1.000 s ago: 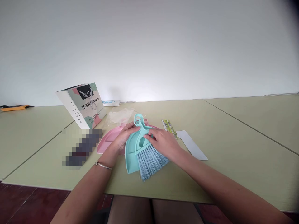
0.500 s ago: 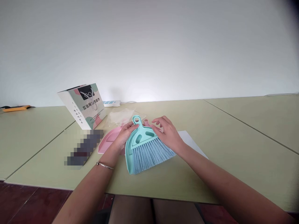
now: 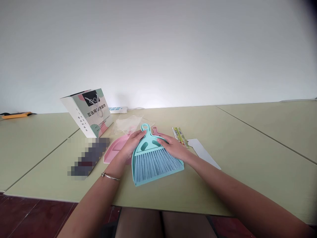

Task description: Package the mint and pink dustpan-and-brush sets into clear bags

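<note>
A small teal dustpan (image 3: pixel 138 178) lies flat on the pale green table (image 3: pixel 247 158) in front of me, with a matching brush (image 3: pixel 153 162) of light blue bristles nested inside it. My left hand (image 3: pixel 131 145) grips the left side of the set near the handle. On the right side my right hand (image 3: pixel 173 147) presses its fingers onto the brush's teal back. A pink dustpan (image 3: pixel 114 150) lies partly under my left hand and the teal set.
A printed paper bag (image 3: pixel 90 112) stands at the back left, with a blurred dark object (image 3: pixel 88 157) in front of it. Clear plastic wrapping (image 3: pixel 126 124) lies behind the pans. A green label (image 3: pixel 180 135) and a white card (image 3: pixel 205 155) lie to the right. A power strip (image 3: pixel 118 109) sits by the wall.
The brush was crooked on the teal dustpan, bristles sticking out to the right; both hands have turned and seated it squarely inside the pan, which now lies flat.
</note>
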Demonstrator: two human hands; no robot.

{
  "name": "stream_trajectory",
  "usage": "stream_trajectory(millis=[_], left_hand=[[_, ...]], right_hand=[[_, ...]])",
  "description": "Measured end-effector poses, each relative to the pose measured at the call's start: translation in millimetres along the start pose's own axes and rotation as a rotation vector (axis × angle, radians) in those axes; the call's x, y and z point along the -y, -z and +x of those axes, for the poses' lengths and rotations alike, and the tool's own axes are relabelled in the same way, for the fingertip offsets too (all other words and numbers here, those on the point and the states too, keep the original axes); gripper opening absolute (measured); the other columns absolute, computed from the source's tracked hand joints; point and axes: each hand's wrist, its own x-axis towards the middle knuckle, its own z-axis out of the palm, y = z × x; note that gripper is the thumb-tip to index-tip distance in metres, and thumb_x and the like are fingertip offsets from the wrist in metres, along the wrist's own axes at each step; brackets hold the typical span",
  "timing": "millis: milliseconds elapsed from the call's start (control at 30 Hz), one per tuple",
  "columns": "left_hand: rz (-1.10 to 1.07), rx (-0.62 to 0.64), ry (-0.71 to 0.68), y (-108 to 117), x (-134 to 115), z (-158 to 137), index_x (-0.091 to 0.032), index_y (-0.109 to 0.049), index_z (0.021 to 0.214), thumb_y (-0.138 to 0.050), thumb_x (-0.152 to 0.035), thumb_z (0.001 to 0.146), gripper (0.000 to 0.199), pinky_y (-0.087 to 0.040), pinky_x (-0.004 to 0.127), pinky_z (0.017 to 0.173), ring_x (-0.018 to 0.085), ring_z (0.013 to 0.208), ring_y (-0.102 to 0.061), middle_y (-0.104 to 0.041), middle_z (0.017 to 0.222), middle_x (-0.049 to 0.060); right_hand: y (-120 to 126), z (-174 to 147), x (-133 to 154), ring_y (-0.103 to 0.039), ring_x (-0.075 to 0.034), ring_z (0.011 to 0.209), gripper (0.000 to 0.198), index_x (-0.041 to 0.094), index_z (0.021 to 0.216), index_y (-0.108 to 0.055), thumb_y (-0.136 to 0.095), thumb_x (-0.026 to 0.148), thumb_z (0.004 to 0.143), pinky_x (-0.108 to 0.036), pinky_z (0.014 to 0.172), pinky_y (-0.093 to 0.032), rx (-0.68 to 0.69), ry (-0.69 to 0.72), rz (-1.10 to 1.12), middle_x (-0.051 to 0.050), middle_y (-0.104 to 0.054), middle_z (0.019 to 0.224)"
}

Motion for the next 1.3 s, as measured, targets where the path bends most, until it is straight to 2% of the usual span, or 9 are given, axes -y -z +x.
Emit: stream_trajectory(millis=[133,233,333,667,900,1033,1133,1233,1300], left_hand=[[0.154,0.098,0.013,0.8,-4.7,-2.7,-0.017,-0.064,0.095,-0.075,-0.038,0.064,0.039,-0.045,0.027,0.062,0.016,0.068,-0.061,-0.067,0.082,0.004],[0.229,0.104,-0.012,1.6,-6.2,-3.1,-0.014,-0.066,0.086,-0.075,-0.036,0.062,0.034,-0.044,0.025,0.061,0.015,0.067,-0.06,-0.066,0.08,0.004],[0.177,0.101,-0.021,1.1,-6.9,-4.8,-0.015,-0.065,0.081,-0.075,-0.033,0.063,0.027,-0.043,0.024,0.058,0.014,0.064,-0.059,-0.064,0.072,0.002],[0.15,0.081,-0.009,3.3,-7.3,-6.4,-0.015,-0.064,0.078,-0.075,-0.028,0.062,0.024,-0.044,0.026,0.061,0.015,0.065,-0.061,-0.065,0.077,0.004],[0.14,0.111,0.077,4.3,-7.0,-8.3,-0.019,-0.063,0.095,-0.074,-0.032,0.064,0.035,-0.045,0.03,0.068,0.017,0.072,-0.062,-0.066,0.085,0.004],[0.217,0.142,0.064,4.1,-8.0,-8.4,-0.019,-0.062,0.102,-0.077,-0.027,0.06,0.045,-0.043,0.032,0.081,0.024,0.097,-0.059,-0.066,0.103,0.007],[0.236,0.106,0.034,4.4,-7.1,-7.0,-0.018,-0.062,0.102,-0.076,-0.026,0.061,0.044,-0.041,0.032,0.084,0.025,0.102,-0.057,-0.064,0.109,0.008],[0.257,0.094,0.057,4.6,-7.3,-6.9,-0.018,-0.061,0.105,-0.074,-0.027,0.064,0.044,-0.04,0.034,0.087,0.026,0.104,-0.056,-0.063,0.114,0.008],[0.274,0.109,0.069,4.6,-8.4,-7.7,-0.018,-0.059,0.111,-0.072,-0.029,0.065,0.048,-0.038,0.034,0.091,0.026,0.109,-0.054,-0.06,0.12,0.008]], right_hand=[[-4.6,0.8,-4.0,-0.051,-0.021,0.118,0.038,0.026,0.118,-0.059,-0.039,0.042,0.09,-0.037,0.097,-0.039,-0.048,0.006,-0.011,-0.003,-0.057,0.127],[-7.7,1.1,-4.6,-0.053,-0.022,0.114,0.038,0.024,0.117,-0.059,-0.039,0.041,0.09,-0.037,0.094,-0.041,-0.053,0.003,-0.039,-0.005,-0.059,0.124],[-10.8,2.5,-7.5,-0.055,-0.023,0.111,0.038,0.023,0.119,-0.057,-0.036,0.038,0.091,-0.038,0.09,-0.043,-0.045,0.006,-0.092,-0.007,-0.062,0.119],[-13.7,0.8,-3.3,-0.053,-0.022,0.11,0.038,0.027,0.123,-0.053,-0.034,0.036,0.091,-0.038,0.089,-0.041,-0.03,0.027,-0.143,-0.005,-0.064,0.111],[-7.6,3.2,-3.7,-0.055,-0.022,0.109,0.036,0.024,0.115,-0.057,-0.037,0.04,0.089,-0.035,0.087,-0.042,-0.038,-0.02,-0.062,-0.006,-0.062,0.115],[12.2,13.1,-9.5,-0.06,-0.02,0.09,0.037,0.019,0.098,-0.059,-0.037,0.046,0.088,-0.032,0.075,-0.045,-0.057,-0.112,-0.063,-0.006,-0.065,0.098],[42.5,16.2,-19.4,-0.06,-0.019,0.088,0.037,0.02,0.099,-0.057,-0.037,0.048,0.087,-0.032,0.074,-0.044,-0.065,-0.162,-0.172,-0.006,-0.064,0.101],[76.9,9.8,-35.0,-0.058,-0.026,0.095,0.034,0.019,0.099,-0.056,-0.047,0.047,0.08,-0.037,0.075,-0.043,-0.151,-0.399,-0.562,-0.011,-0.062,0.107],[92.7,2.4,-44.1,-0.057,-0.029,0.097,0.041,0.018,0.097,-0.056,-0.061,0.047,0.068,-0.038,0.071,-0.044,-0.014,-0.567,-0.71,-0.013,-0.06,0.11]])
